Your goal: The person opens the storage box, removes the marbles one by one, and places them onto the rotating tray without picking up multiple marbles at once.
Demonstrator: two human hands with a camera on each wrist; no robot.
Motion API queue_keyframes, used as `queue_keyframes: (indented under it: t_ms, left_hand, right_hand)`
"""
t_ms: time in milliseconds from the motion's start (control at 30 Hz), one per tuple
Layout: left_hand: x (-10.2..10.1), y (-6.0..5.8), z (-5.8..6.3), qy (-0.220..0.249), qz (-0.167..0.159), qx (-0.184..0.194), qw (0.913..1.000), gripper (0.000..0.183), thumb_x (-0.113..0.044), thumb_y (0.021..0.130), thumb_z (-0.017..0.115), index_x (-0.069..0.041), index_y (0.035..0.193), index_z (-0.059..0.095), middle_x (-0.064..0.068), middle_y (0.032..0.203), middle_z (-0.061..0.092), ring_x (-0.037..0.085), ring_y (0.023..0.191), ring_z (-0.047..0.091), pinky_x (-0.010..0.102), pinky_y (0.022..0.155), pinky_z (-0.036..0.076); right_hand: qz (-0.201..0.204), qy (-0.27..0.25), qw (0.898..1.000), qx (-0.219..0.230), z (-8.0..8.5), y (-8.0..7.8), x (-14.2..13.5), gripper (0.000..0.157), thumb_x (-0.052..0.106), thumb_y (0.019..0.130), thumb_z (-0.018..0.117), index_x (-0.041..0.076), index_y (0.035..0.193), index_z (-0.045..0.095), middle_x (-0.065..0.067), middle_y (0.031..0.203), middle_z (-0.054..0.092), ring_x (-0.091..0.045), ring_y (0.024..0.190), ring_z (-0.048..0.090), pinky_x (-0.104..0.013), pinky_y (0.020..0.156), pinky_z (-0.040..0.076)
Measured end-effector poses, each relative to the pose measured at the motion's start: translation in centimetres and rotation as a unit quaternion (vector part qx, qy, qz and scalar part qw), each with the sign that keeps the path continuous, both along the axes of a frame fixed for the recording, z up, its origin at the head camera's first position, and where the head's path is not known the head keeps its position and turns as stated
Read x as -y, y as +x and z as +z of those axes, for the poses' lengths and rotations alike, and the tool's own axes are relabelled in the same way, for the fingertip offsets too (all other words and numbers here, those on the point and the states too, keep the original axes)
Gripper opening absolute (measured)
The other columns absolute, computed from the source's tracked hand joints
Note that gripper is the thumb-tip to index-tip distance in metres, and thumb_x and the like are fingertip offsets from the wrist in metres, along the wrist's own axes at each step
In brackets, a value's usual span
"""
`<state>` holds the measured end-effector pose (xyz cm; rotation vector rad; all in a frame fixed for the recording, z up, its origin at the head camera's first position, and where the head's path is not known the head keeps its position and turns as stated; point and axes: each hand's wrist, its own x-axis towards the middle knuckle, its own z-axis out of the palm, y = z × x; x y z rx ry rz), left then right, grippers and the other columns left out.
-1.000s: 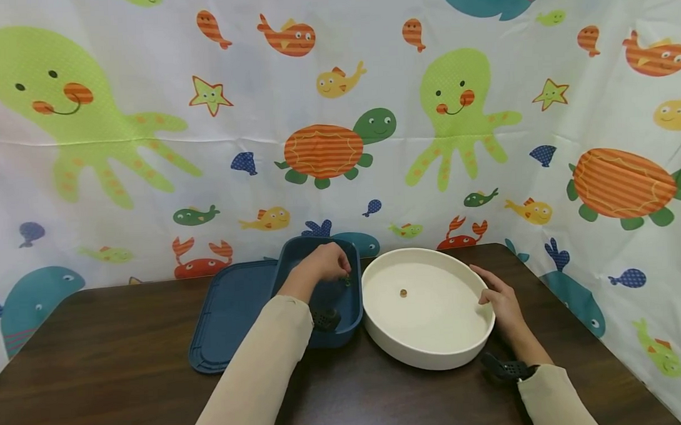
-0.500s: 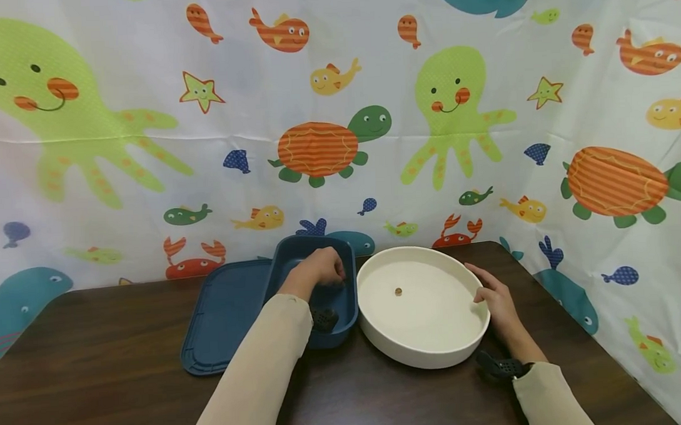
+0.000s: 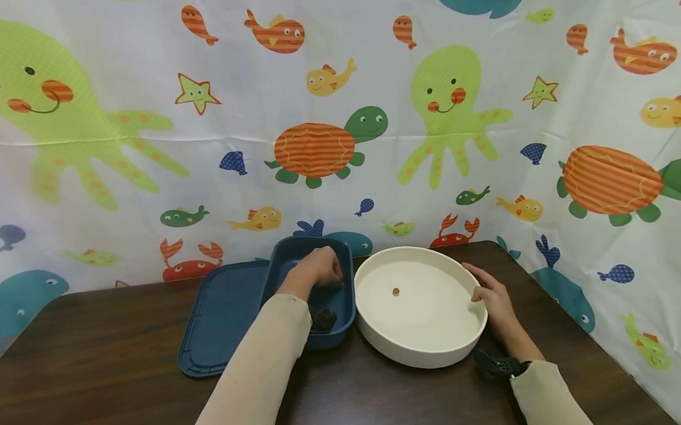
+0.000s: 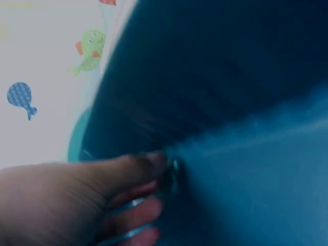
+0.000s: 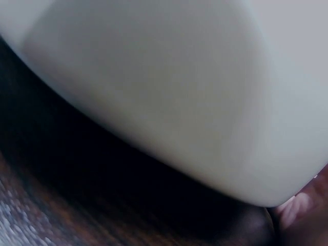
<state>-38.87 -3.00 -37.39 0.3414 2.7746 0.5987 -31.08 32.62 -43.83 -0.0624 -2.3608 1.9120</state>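
In the head view my left hand (image 3: pixel 320 268) reaches into a deep blue bin (image 3: pixel 324 342), its fingers near the right inner wall. The left wrist view has the thumb and fingers pinching a small shiny green object, glassy like a marble (image 4: pixel 173 174), close to where wall and floor meet. It is blurred and partly covered by the fingers. My right hand (image 3: pixel 497 302) grips the right rim of a round white tub (image 3: pixel 421 358), thumb over the edge. A small brown round piece (image 3: pixel 396 292) lies on the tub's floor.
A flat blue lid (image 3: pixel 217 323) lies left of the bin, partly beneath or behind it. Bin and tub stand side by side on the dark wooden table (image 3: pixel 98 371). A white curtain with sea animals (image 3: pixel 313 69) hangs behind the table.
The head view has shifted slightly, so everything sits a little further left. Inside the bin my left hand's fingers have curled more, and the green piece seen earlier is now hidden in the head view.
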Motion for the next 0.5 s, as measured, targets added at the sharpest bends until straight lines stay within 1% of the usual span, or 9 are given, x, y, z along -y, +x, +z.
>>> queue_keyframes:
  t_ms: [133, 200, 267, 367, 500]
  left_hand:
    - [0.1, 0.3, 1.4, -0.002, 0.03, -0.012, 0.9995, 0.008, -0.015, 0.086, 0.07, -0.011, 0.081, 0.075, 0.003, 0.082, 0.07, 0.017, 0.072, 0.059, 0.029, 0.063, 0.049]
    - [0.1, 0.5, 2.2, 0.004, 0.036, -0.018, 0.9992, 0.009, -0.017, 0.085, 0.071, -0.009, 0.083, 0.076, 0.004, 0.085, 0.071, 0.016, 0.071, 0.057, 0.028, 0.061, 0.046]
    - [0.0, 0.7, 2.9, 0.013, 0.034, -0.024, 0.999, 0.012, -0.018, 0.086, 0.071, -0.008, 0.086, 0.076, 0.007, 0.089, 0.072, 0.016, 0.07, 0.056, 0.028, 0.059, 0.045]
    - [-0.4, 1.2, 3.8, 0.029, 0.029, -0.036, 0.9985, 0.013, -0.02, 0.087, 0.07, -0.008, 0.089, 0.077, 0.01, 0.094, 0.072, 0.015, 0.068, 0.055, 0.027, 0.058, 0.044]
    - [-1.5, 2.0, 4.9, 0.066, 0.02, -0.046, 0.9966, 0.011, -0.018, 0.087, 0.07, -0.01, 0.089, 0.076, 0.014, 0.093, 0.072, 0.014, 0.063, 0.054, 0.027, 0.056, 0.044]
  right_hand:
    - [0.002, 0.001, 1.0, -0.004, 0.0, -0.2, 0.2, 0.067, -0.008, 0.078, 0.038, 0.01, 0.143, 0.044, -0.009, 0.151, 0.039, -0.025, 0.126, 0.045, -0.01, 0.084, 0.044]
    - [0.003, 0.004, 1.0, -0.01, 0.1, -0.3, 0.2, 0.068, -0.008, 0.078, 0.038, 0.009, 0.143, 0.044, -0.011, 0.151, 0.039, -0.023, 0.124, 0.046, -0.01, 0.084, 0.044]
    - [0.002, 0.006, 1.0, -0.011, 0.1, -0.3, 0.1, 0.068, -0.008, 0.077, 0.038, 0.009, 0.143, 0.044, -0.011, 0.15, 0.039, -0.02, 0.123, 0.047, -0.01, 0.084, 0.044]
    - [0.0, 0.005, 1.0, -0.01, -0.1, -0.3, 0.0, 0.068, -0.009, 0.077, 0.039, 0.008, 0.142, 0.045, -0.011, 0.15, 0.04, -0.016, 0.119, 0.048, -0.011, 0.085, 0.044]
    - [0.003, 0.002, 1.0, -0.01, -0.2, -0.2, -0.1, 0.068, -0.008, 0.077, 0.038, 0.008, 0.143, 0.044, -0.01, 0.15, 0.04, -0.014, 0.118, 0.049, -0.01, 0.085, 0.044]
